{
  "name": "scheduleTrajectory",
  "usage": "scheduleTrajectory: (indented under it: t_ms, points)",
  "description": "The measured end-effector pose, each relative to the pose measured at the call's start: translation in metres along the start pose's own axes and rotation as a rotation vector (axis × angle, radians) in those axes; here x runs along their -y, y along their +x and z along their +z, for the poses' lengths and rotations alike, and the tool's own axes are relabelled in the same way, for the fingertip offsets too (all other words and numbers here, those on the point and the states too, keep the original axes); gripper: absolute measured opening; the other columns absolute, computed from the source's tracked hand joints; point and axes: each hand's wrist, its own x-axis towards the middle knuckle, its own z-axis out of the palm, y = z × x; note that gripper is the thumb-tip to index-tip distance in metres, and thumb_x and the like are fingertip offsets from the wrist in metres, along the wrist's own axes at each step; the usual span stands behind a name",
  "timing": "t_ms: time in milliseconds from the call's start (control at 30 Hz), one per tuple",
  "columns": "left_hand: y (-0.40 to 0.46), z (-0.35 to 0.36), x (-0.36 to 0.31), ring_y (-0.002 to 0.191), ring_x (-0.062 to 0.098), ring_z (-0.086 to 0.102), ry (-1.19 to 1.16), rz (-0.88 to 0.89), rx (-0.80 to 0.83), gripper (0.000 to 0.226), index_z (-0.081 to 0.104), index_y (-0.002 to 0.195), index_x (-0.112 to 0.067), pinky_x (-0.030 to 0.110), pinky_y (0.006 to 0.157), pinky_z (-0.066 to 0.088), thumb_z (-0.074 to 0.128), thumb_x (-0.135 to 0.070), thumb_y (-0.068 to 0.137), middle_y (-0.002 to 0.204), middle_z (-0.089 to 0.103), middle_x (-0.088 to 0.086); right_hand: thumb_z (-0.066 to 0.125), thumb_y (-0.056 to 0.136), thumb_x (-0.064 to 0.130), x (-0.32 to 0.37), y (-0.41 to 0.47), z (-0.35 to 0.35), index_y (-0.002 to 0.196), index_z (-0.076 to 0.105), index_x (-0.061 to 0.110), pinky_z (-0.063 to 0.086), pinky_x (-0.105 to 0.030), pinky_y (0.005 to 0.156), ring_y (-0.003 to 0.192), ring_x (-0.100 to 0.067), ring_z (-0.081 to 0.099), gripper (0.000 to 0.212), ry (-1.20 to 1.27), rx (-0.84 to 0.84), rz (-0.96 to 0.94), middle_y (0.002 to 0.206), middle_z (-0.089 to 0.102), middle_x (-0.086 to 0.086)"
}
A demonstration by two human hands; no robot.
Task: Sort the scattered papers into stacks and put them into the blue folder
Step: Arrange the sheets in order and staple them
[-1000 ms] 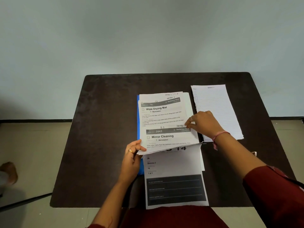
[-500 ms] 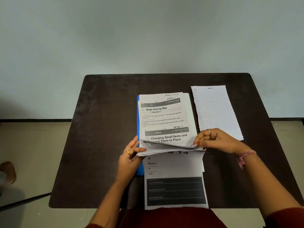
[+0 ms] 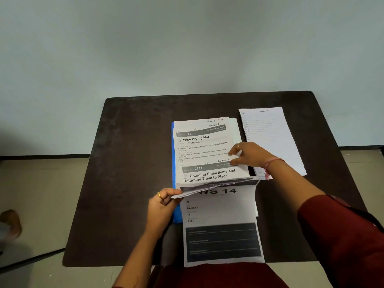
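Note:
A stack of printed papers [image 3: 204, 150] lies on the blue folder [image 3: 173, 154] in the middle of the dark table [image 3: 128, 163]; only the folder's left edge shows. The top small sheet reads "Charging Small Items and Returning Them to Place". My left hand [image 3: 164, 204] pinches the lifted near-left corner of several sheets. My right hand [image 3: 249, 154] rests on the right side of the stack, fingertips on the top sheet. A long "WS 14" sheet [image 3: 222, 225] pokes out from under the stack towards me, past the table's near edge.
A lined handwritten sheet [image 3: 270, 138] lies apart at the right of the table. A wall stands behind the far edge. On the floor at the far left a foot [image 3: 10, 220] shows.
The "Mirror Cleaning" sheet was flipped away, showing the "Charging Small Items" sheet. My right hand went from the sheets' near right edge back up onto the stack. My left hand keeps the corner.

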Motion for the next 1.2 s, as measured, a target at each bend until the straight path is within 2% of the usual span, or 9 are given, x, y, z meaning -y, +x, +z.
scheduleTrajectory:
  t_ms: [200,333,533,633,733,867,933,1067,1200]
  points:
    - [0.002,0.003,-0.002,0.099,0.020,0.069,-0.140,-0.060,-0.064,0.020,0.052,0.099,0.006,0.034,0.082,0.058,0.064,0.006,0.083,0.096,0.073,0.011,0.073,0.082,0.025,0.005,0.004,0.003,0.101,0.069,0.024,0.048,-0.028,0.080,0.083,-0.008,0.060,0.020,-0.121,-0.076,0.030,0.089,0.067,0.009]
    - [0.002,0.004,0.000,0.103,0.011,0.068,-0.044,-0.030,-0.023,0.020,0.059,0.105,0.003,0.037,0.086,0.057,0.061,0.006,0.085,0.103,0.073,-0.001,0.068,0.087,0.026,0.005,-0.005,0.003,0.096,0.071,0.025,0.047,-0.025,0.081,0.087,-0.008,0.065,0.010,-0.127,-0.131,-0.002,0.090,0.072,0.010]
    - [0.006,-0.001,0.005,0.117,0.012,0.057,0.154,0.103,-0.020,0.030,0.072,0.081,-0.021,0.034,0.091,0.055,0.067,0.008,0.079,0.119,0.060,0.004,0.073,0.081,0.033,0.004,-0.031,0.000,0.083,0.074,0.034,0.045,-0.030,0.085,0.096,-0.003,0.054,0.003,-0.138,-0.178,-0.092,0.120,0.060,0.014]
    - [0.005,0.002,0.000,0.120,-0.007,0.050,0.139,0.097,-0.012,0.021,0.072,0.077,-0.011,0.013,0.085,0.051,0.069,0.010,0.076,0.130,0.051,-0.010,0.077,0.078,0.021,0.007,-0.053,-0.008,0.081,0.076,0.030,0.041,-0.013,0.082,0.098,0.002,0.057,0.010,0.153,-0.032,-0.157,0.115,0.063,0.011]
    - [0.007,0.001,0.000,0.117,-0.014,0.049,0.069,0.076,0.001,0.017,0.070,0.083,-0.004,0.011,0.081,0.050,0.067,0.012,0.078,0.132,0.048,-0.015,0.074,0.079,0.007,0.007,-0.069,-0.018,0.083,0.077,0.021,0.047,-0.019,0.089,0.101,-0.007,0.064,0.015,0.424,0.259,-0.147,0.109,0.070,0.007]
    - [0.010,-0.001,0.001,0.112,0.003,0.061,0.022,0.039,0.018,0.014,0.067,0.087,0.003,0.021,0.082,0.056,0.061,0.014,0.082,0.115,0.067,-0.004,0.073,0.072,0.037,0.003,-0.070,-0.022,0.088,0.078,0.027,0.048,-0.022,0.092,0.106,-0.009,0.064,0.019,0.579,0.457,-0.101,0.115,0.070,0.004]
    - [0.009,-0.001,0.001,0.104,0.008,0.066,0.028,0.030,0.008,0.014,0.067,0.090,0.004,0.026,0.083,0.057,0.059,0.014,0.083,0.099,0.073,-0.002,0.073,0.078,0.040,0.000,-0.061,-0.020,0.097,0.077,0.021,0.046,-0.027,0.093,0.102,-0.006,0.064,0.027,0.605,0.355,-0.049,0.112,0.071,0.005]
    - [0.007,0.000,-0.001,0.095,0.011,0.069,0.021,0.013,0.013,0.015,0.067,0.090,0.002,0.028,0.083,0.058,0.060,0.013,0.083,0.095,0.074,0.000,0.069,0.086,0.025,0.005,-0.031,-0.013,0.091,0.074,0.026,0.046,-0.023,0.089,0.095,-0.010,0.064,0.007,0.450,0.021,-0.012,0.095,0.072,0.012]
    - [0.007,0.003,0.000,0.097,0.014,0.070,-0.062,-0.025,-0.006,0.011,0.057,0.089,0.004,0.028,0.080,0.058,0.063,0.011,0.082,0.093,0.074,0.005,0.072,0.084,0.024,0.009,-0.004,-0.010,0.098,0.071,0.027,0.041,-0.023,0.083,0.088,-0.006,0.057,0.014,0.141,-0.029,0.009,0.097,0.062,0.014]
